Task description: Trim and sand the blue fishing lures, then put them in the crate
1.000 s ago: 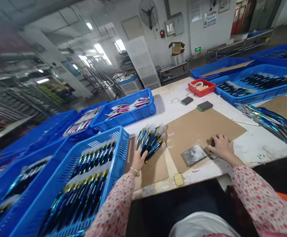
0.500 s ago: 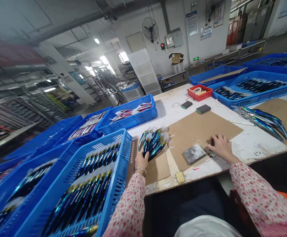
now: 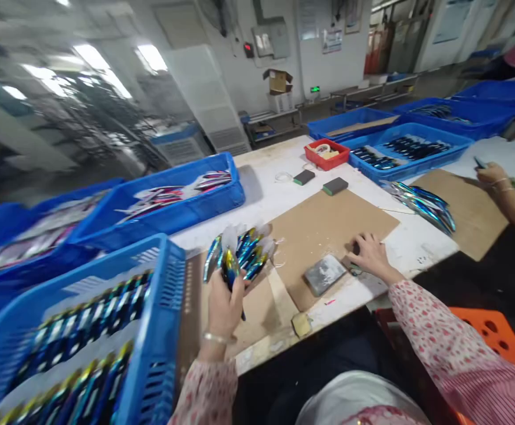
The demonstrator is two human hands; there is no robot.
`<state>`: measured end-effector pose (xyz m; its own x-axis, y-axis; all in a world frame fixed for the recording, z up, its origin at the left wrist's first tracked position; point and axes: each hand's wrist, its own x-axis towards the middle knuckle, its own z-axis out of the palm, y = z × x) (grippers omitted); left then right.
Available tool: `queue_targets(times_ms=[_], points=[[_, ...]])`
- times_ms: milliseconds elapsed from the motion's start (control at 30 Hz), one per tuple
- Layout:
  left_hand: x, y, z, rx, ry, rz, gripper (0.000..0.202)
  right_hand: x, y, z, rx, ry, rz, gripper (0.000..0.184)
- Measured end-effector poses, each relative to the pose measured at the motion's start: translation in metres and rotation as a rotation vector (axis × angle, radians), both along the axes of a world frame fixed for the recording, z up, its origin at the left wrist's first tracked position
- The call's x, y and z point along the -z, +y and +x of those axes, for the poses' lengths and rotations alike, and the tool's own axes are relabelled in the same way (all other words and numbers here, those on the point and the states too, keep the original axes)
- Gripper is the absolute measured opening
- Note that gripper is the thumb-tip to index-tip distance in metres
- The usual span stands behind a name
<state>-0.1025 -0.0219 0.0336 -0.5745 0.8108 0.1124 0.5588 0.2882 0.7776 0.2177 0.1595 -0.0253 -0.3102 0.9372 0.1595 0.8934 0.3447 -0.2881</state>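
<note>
My left hand [image 3: 223,304] is closed round one shiny blue-green fishing lure [image 3: 229,273], lifted off a pile of the same lures [image 3: 245,248] on the brown cardboard mat [image 3: 328,227]. My right hand [image 3: 370,255] rests knuckles-up on the mat's near right edge, fingers curled over a small dark object I cannot make out. A grey sanding block [image 3: 325,274] lies just left of that hand.
Blue crates of lures stand at my left [image 3: 160,319] and beyond [image 3: 181,206]. A red tray [image 3: 327,154], two sponges [image 3: 335,186] and more blue crates [image 3: 410,154] sit farther back. Another lure pile [image 3: 423,203] lies right. Another person's hand [image 3: 491,175] works at the far right.
My left hand has closed on a lure and raised it from the pile, where it lay flat before. The view swung right, bringing the other person's arm into sight. My right hand stayed put.
</note>
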Motion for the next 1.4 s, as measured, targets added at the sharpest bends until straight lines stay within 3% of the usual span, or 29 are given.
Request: queue_targets(times_ms=[133, 267, 400, 600, 833, 967, 1133, 1300, 1400], points=[[0.013, -0.012, 0.063, 0.420, 0.116, -0.195, 0.036, -0.021, 0.001, -0.009, -0.005, 0.097, 0.072, 0.026], [0.038, -0.003, 0.096, 0.558, 0.225, -0.291, 0.038, -0.036, -0.005, -0.026, -0.103, 0.270, 0.036, 0.024], [0.047, 0.008, 0.104, 0.583, 0.348, -0.317, 0.042, -0.034, -0.013, -0.045, -0.140, 0.329, -0.058, 0.025], [0.041, 0.010, 0.111, 0.591, 0.475, -0.410, 0.040, -0.028, -0.031, -0.060, -0.090, 0.195, -0.100, 0.027], [0.039, 0.012, 0.118, 0.582, 0.562, -0.453, 0.038, -0.037, -0.043, -0.064, -0.127, 0.114, -0.143, 0.025], [0.038, 0.012, 0.119, 0.565, 0.562, -0.444, 0.038, -0.040, -0.040, -0.065, -0.050, 0.046, -0.105, 0.026], [0.038, 0.012, 0.119, 0.582, 0.509, -0.425, 0.036, -0.040, -0.046, -0.065, -0.120, 0.074, -0.108, 0.025], [0.038, 0.013, 0.119, 0.580, 0.513, -0.436, 0.037, -0.043, -0.041, -0.064, -0.045, 0.012, -0.071, 0.028], [0.038, 0.013, 0.120, 0.591, 0.510, -0.432, 0.037, -0.044, -0.045, -0.064, -0.089, 0.045, -0.077, 0.027]])
